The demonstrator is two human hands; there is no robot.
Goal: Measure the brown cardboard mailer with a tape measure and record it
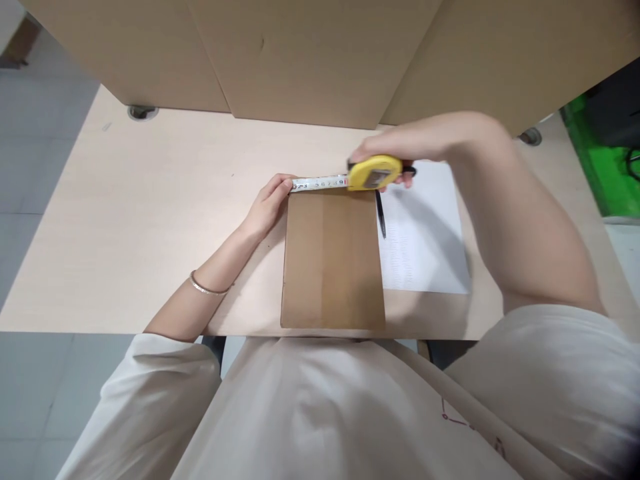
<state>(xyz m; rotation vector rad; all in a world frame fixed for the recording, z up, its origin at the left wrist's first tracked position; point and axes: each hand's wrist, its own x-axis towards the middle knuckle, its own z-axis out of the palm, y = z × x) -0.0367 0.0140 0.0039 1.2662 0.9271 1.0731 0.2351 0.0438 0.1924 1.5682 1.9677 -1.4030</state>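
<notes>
A flat brown cardboard box (333,260) lies on the table in front of me. Along its far edge runs the white blade of a yellow tape measure (374,172), pulled out partway with its numbers facing up. My left hand (273,200) pinches the blade's end at the box's far left corner. Near the far right corner, my right hand (385,160) is wrapped round the tape measure's case; most of its fingers are hidden behind the case.
Right of the box is a printed paper sheet (425,233), with a black pen (381,215) along the box's edge. Large cardboard panels (310,60) stand across the back of the light wooden table (150,233). Cable holes are at the back left and right.
</notes>
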